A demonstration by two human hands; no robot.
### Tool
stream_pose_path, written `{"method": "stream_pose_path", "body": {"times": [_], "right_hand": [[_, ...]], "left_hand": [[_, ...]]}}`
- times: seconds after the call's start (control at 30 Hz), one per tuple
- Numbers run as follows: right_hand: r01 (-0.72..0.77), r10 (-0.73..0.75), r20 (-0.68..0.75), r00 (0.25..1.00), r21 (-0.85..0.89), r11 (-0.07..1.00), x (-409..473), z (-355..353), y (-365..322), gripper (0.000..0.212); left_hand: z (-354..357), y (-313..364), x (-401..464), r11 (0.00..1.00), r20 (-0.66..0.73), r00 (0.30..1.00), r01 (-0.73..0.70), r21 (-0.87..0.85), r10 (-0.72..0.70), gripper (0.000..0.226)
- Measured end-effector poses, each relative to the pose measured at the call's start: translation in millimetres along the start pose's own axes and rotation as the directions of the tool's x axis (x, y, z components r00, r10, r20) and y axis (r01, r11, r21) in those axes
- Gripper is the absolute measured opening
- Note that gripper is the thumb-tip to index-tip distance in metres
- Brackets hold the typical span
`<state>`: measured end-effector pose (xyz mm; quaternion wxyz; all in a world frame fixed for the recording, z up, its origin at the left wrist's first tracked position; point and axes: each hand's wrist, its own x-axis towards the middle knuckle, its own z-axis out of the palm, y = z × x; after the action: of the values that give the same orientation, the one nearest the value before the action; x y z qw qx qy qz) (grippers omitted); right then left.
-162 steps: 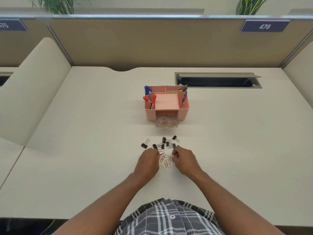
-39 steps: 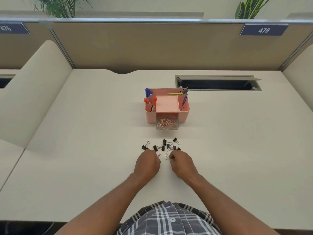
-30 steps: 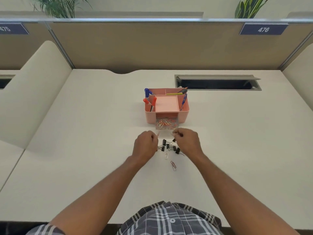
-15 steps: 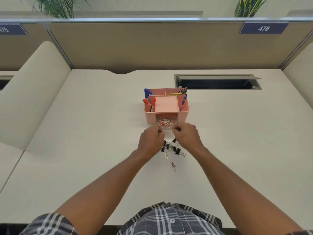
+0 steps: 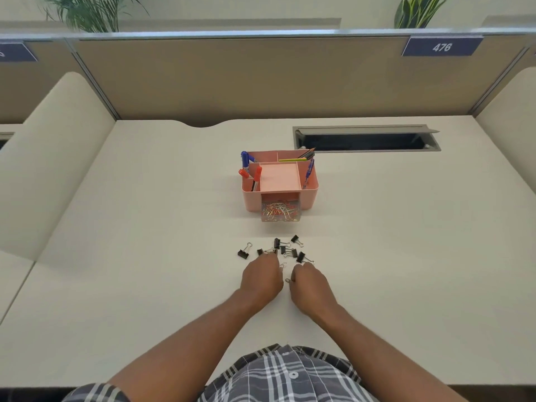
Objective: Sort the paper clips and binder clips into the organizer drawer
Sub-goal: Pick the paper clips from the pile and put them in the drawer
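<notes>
Paper clips of coloured and silver wire point(image 5: 279, 211) lie heaped in the clear plastic drawer point(image 5: 280, 219), which is pulled out at the front of the pink plastic desk organizer point(image 5: 310, 194) on the cream desk point(image 5: 145, 227). Small black binder clips with wire handles point(image 5: 287, 248) are scattered on the desk between the drawer and the person's hands, one of them point(image 5: 244, 252) a little apart to the left. The left hand point(image 5: 261, 281) rests on the desk with its fingers curled under, its fingertips beside the nearest binder clips; a silver paper clip point(image 5: 282, 266) shows just at its fingers, but I cannot tell whether it is held. The right hand point(image 5: 309, 285) is curled too, and pinches a dark paper clip point(image 5: 288, 280) at its thumb side. Blue and red pens point(image 5: 249, 169) stand in the organizer's left compartments, pencils point(image 5: 301, 156) lie in the back one, and a blue pen point(image 5: 308, 174) leans at the right.
</notes>
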<state>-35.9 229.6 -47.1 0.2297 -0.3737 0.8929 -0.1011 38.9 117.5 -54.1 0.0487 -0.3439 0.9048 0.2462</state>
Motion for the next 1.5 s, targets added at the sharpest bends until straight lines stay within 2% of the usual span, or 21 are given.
{"method": "stream_pose_path", "body": {"times": [0.17, 0.27, 0.4, 0.5, 0.63, 0.97, 1.13, 1.2, 1.27, 1.33, 1.5], "right_hand": [[0.029, -0.029, 0.003, 1.000, 0.022, 0.999, 3, -1, 5, 0.010], [-0.021, 0.023, -0.011, 1.000, 0.154, 0.988, 8, -12, 8, 0.011], [-0.036, 0.100, -0.151, 0.983, 0.374, 0.927, 25, -45, 3, 0.007], [0.018, 0.108, -0.234, 0.966, 0.479, 0.877, 43, -75, -6, 0.008], [0.104, 0.055, -0.302, 0.952, 0.487, 0.867, 67, -105, -22, 0.015], [0.155, 0.005, -0.324, 0.946, 0.467, 0.870, 94, -113, -36, 0.023], [0.160, 0.035, -0.358, 0.933, 0.500, 0.851, 73, -91, -19, 0.027], [0.092, 0.042, -0.301, 0.953, 0.418, 0.904, 64, -72, -7, 0.027], [0.027, 0.034, -0.238, 0.971, 0.247, 0.969, 55, -50, 6, 0.025], [0.015, 0.014, -0.189, 0.982, 0.148, 0.989, 46, -31, 15, 0.023], [0.092, -0.069, -0.189, 0.980, 0.119, 0.989, 31, -3, 22, 0.021]], "left_hand": [[-1, -2, -3, 1.000, 0.002, 1.000, 0.011, -0.025, -0.011, 0.012], [-3, -6, -4, 0.998, -0.019, 1.000, -0.004, -0.067, 0.003, 0.011], [-22, -8, 6, 0.960, -0.147, 0.989, -0.038, -0.277, -0.003, 0.008], [-47, -2, 24, 0.898, -0.244, 0.969, -0.064, -0.436, -0.050, 0.010], [-78, 7, 53, 0.863, -0.325, 0.943, -0.106, -0.494, -0.071, 0.013], [-86, 8, 72, 0.863, -0.349, 0.935, -0.125, -0.490, -0.063, 0.018], [-62, -11, 43, 0.906, -0.466, 0.884, -0.184, -0.382, -0.017, 0.013], [-41, -24, 27, 0.945, -0.437, 0.898, -0.180, -0.274, 0.045, 0.014], [-21, -35, 15, 0.978, -0.350, 0.931, -0.159, -0.135, 0.103, 0.019], [-9, -42, 7, 0.991, -0.277, 0.953, -0.134, -0.030, 0.120, 0.019], [-10, -44, 4, 0.989, -0.263, 0.954, -0.130, 0.069, 0.143, 0.012]]}}
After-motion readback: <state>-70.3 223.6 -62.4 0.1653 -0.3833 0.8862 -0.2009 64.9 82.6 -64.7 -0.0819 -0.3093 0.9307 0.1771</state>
